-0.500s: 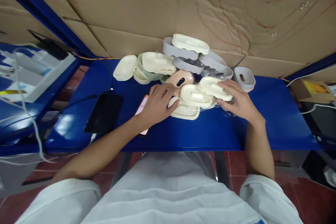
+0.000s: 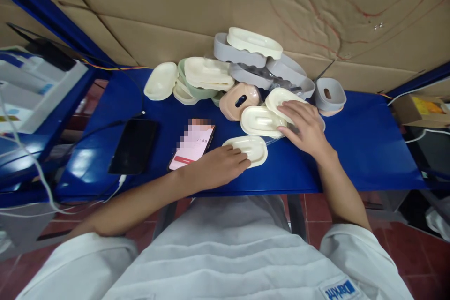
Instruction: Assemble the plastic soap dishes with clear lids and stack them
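My left hand [image 2: 218, 166] lies flat on the blue table [image 2: 358, 150], its fingertips on the near edge of a cream oval tray [image 2: 250, 148]. My right hand [image 2: 304, 126] rests palm down on another cream tray [image 2: 279, 98], next to a third cream tray [image 2: 259, 122]. Behind them a pile of oval soap-dish parts [image 2: 246, 63] in cream, grey, green and pink leans against the cardboard wall. A pink dish [image 2: 239, 101] with a slot lies at the pile's front. A lit phone [image 2: 192, 144] lies just left of my left hand.
A dark phone [image 2: 133, 146] with a cable lies further left on the table. A grey slotted dish [image 2: 328, 96] stands to the right of the pile. White boxes [image 2: 35, 89] and cables sit on the left shelf. A cardboard box [image 2: 418, 108] is at the far right.
My left hand has slid back toward me off the phone, and the front cream tray now lies apart from the others. My right hand has shifted slightly up onto the farther cream tray.
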`<action>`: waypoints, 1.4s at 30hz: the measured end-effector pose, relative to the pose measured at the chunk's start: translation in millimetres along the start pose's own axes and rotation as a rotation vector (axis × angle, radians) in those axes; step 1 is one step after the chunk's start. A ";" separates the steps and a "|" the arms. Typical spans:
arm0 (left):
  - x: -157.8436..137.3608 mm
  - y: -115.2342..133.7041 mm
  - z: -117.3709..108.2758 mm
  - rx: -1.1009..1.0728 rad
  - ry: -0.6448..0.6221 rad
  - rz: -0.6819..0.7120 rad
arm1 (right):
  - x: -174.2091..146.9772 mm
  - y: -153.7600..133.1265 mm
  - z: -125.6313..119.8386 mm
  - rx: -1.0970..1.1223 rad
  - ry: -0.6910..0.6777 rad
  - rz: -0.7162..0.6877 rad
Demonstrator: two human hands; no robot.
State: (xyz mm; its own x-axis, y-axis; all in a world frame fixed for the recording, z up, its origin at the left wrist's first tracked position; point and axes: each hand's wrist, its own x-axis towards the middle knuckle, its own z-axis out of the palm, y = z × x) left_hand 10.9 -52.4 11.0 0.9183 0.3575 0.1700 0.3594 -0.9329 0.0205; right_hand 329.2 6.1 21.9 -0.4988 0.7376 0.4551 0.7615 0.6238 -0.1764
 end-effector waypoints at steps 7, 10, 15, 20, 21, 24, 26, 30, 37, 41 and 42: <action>-17.0 41.0 -10.8 0.019 -0.107 -0.043 | 1.0 0.1 0.4 -0.046 -0.009 0.077; -27.7 53.2 -9.1 0.032 -0.106 -0.059 | -0.8 3.3 0.1 -0.048 0.005 0.102; -40.6 70.6 -3.7 -0.028 -0.019 -0.116 | 0.8 8.4 1.5 -0.069 0.031 0.110; -41.7 57.3 1.1 -0.121 0.270 -0.305 | -2.9 -19.9 -11.3 -0.132 0.088 0.021; -38.9 46.6 0.6 -0.138 0.330 -0.356 | -7.2 -33.1 -12.1 -0.127 0.092 -0.042; -22.0 0.6 -0.3 -0.003 0.345 -0.501 | -26.3 -76.8 -2.8 -0.054 0.029 -0.293; -6.0 -34.1 1.8 0.011 0.285 -0.456 | -39.1 -97.3 10.0 -0.032 -0.041 -0.367; 18.4 -80.9 7.8 -0.034 0.240 -0.352 | -50.1 -100.4 30.2 -0.093 -0.112 -0.194; -2.5 -63.8 -18.1 -0.009 0.169 -0.253 | -47.1 -86.4 37.8 -0.092 -0.110 -0.086; -28.1 -46.2 -37.9 -0.104 0.189 -0.260 | -46.9 -88.8 40.3 -0.084 -0.114 -0.058; -34.3 -43.9 -40.8 -0.118 0.192 -0.263 | -46.3 -88.6 40.7 -0.074 -0.122 -0.051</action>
State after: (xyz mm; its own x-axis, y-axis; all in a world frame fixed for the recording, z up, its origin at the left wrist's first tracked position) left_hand -43.2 -25.4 44.5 0.7450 0.5821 0.3258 0.5476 -0.8126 0.1997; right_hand 268.0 -72.8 -19.1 -0.5807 0.7341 0.3519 0.7601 0.6437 -0.0884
